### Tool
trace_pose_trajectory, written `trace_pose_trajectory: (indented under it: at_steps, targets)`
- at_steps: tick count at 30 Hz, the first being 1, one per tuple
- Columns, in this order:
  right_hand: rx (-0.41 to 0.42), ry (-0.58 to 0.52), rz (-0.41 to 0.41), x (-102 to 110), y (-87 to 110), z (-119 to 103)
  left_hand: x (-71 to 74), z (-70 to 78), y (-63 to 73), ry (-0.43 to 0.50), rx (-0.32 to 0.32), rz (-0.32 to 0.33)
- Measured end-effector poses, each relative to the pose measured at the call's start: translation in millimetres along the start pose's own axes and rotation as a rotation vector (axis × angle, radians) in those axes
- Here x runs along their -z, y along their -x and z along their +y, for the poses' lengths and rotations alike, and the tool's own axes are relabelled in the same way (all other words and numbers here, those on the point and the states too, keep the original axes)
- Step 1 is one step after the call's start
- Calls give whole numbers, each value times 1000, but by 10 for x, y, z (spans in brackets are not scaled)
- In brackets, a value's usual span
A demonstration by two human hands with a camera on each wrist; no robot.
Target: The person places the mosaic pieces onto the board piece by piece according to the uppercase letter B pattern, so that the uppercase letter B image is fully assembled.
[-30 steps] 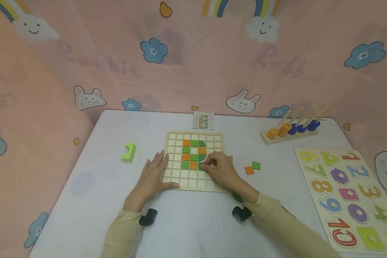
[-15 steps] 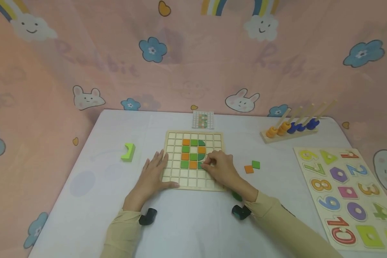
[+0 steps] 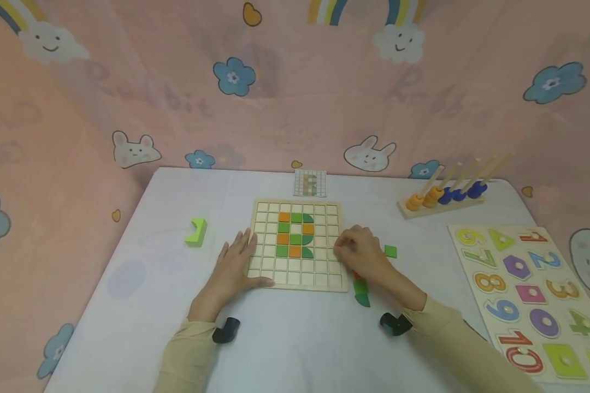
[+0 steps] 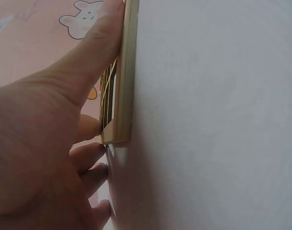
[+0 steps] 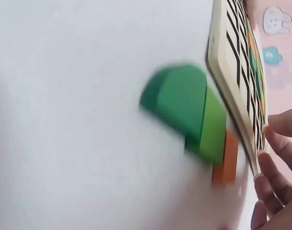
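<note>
Right hand (image 3: pixel 366 256) drawing rightward off bottom tile row, fingertips now reaching right edge of square pale-wood grid board (image 3: pixel 320 266). Dark-green quarter-round tile (image 3: pixel 307 252) now showing whole. Near board's lower right corner, light-green block (image 3: pixel 360 287) and orange block (image 5: pixel 227 165) emerging. Loose orange square tile disappearing behind hand. Beige right sleeve (image 3: pixel 452 333) shifting rightward.

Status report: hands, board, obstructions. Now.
Left hand touches board at near left corner. Right hand at board's right edge, grip unclear. Green and orange tiles set in board. Loose tiles beside board, none blocking it.

1–4, 6–10 on puzzle (image 3: pixel 523 312), backdrop (image 3: pixel 295 98) perhaps "Rabbit"
</note>
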State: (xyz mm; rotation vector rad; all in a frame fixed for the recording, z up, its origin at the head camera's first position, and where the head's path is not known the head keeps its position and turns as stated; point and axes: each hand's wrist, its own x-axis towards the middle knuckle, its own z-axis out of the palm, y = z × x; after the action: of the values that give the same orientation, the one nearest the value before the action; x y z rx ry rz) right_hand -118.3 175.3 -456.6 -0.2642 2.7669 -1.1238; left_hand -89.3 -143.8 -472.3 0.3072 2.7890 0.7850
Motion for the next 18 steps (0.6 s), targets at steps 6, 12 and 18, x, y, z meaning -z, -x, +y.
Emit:
trace_pose_trajectory:
  at_steps: [6, 12, 18]
  targets:
    - [-82, 58, -58, 285, 133, 201, -10, -4, -1, 2, 2, -1]
    - [-107, 109, -87, 507, 250, 324, 13, 15, 6, 0, 12, -16]
    - [-138, 150, -137, 659, 326, 382, 5, 11, -6, -11, 8, -16]
